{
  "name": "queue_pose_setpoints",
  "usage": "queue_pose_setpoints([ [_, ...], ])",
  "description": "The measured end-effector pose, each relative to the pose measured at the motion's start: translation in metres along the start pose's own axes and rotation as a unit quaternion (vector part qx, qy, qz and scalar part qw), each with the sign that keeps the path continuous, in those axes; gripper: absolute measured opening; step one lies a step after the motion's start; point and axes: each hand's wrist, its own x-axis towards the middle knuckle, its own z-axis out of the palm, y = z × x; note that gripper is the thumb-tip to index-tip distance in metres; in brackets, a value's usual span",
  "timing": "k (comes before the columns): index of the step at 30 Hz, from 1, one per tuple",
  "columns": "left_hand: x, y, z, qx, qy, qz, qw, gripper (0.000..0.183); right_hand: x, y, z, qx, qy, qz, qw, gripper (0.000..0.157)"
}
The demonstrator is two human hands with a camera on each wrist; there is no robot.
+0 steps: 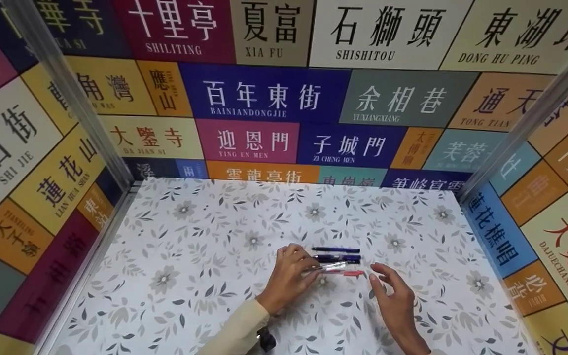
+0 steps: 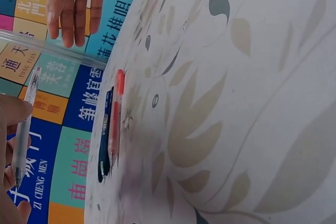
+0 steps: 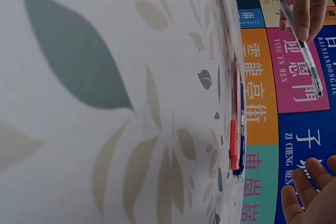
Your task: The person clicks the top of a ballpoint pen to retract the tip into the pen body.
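Observation:
In the head view my left hand (image 1: 290, 274) pinches a clear pen (image 1: 334, 267) between thumb and fingers. The left wrist view shows this clear pen (image 2: 27, 121) raised above the tabletop, with a grey tip at one end. A red-capped pen (image 1: 354, 272) lies on the table, overlapped by the held pen from above. Just beyond it rest a dark blue pen (image 1: 343, 258) and a slimmer blue pen (image 1: 337, 250), roughly parallel. To the right of the pens my right hand (image 1: 396, 296) hovers with its fingers spread and nothing in them; its palm (image 3: 317, 200) shows in the right wrist view.
A white tabletop (image 1: 205, 236) printed with grey flowers and leaves lies under everything. Panels with coloured place-name signs (image 1: 269, 96) enclose it at the back and both sides. Clear corner posts (image 1: 525, 116) stand at the back corners.

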Motion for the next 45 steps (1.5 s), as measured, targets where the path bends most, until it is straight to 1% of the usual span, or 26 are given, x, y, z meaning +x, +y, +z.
queue_pose_setpoints([
  [4,0.0,0.001,-0.005,-0.006,0.012,0.0,0.9999,0.015,-0.001,-0.012,0.005,0.008,0.009,-0.003,1.0,0.034],
  [8,-0.001,0.004,-0.01,-0.016,0.018,-0.005,0.9997,0.016,-0.001,-0.033,0.007,0.024,0.006,-0.007,1.0,0.033],
  [12,-0.001,0.008,-0.016,-0.026,0.016,-0.01,0.9995,0.014,-0.001,-0.052,0.009,0.03,0.0,-0.031,0.999,0.032],
  [16,0.0,0.011,-0.021,-0.041,0.011,-0.015,0.999,0.012,-0.001,-0.06,0.013,0.04,-0.001,-0.048,0.998,0.031],
  [17,0.0,0.012,-0.022,-0.042,0.01,-0.016,0.9989,0.011,-0.001,-0.062,0.014,0.045,-0.003,-0.046,0.998,0.03],
  [20,0.001,0.013,-0.025,-0.047,0.012,-0.018,0.9986,0.011,-0.001,-0.068,0.017,0.061,-0.01,-0.022,0.998,0.03],
  [22,0.002,0.014,-0.026,-0.048,0.016,-0.017,0.9986,0.011,0.0,-0.065,0.022,0.068,-0.013,-0.013,0.998,0.031],
  [24,0.002,0.015,-0.027,-0.049,0.015,-0.018,0.9985,0.01,0.0,-0.059,0.027,0.074,-0.016,-0.015,0.997,0.032],
  [28,0.002,0.016,-0.028,-0.048,0.009,-0.024,0.9985,0.008,0.0,-0.044,0.036,0.085,-0.018,-0.046,0.995,0.033],
  [33,0.002,0.017,-0.029,-0.042,0.009,-0.026,0.9988,0.008,-0.001,-0.044,0.041,0.107,-0.022,-0.054,0.993,0.032],
  [41,0.001,0.018,-0.03,-0.031,0.023,-0.018,0.9991,0.01,-0.003,-0.047,0.045,0.128,-0.029,-0.031,0.991,0.03],
  [45,0.001,0.019,-0.03,-0.035,0.024,-0.019,0.9989,0.01,-0.006,-0.048,0.048,0.136,-0.027,-0.024,0.99,0.03],
])
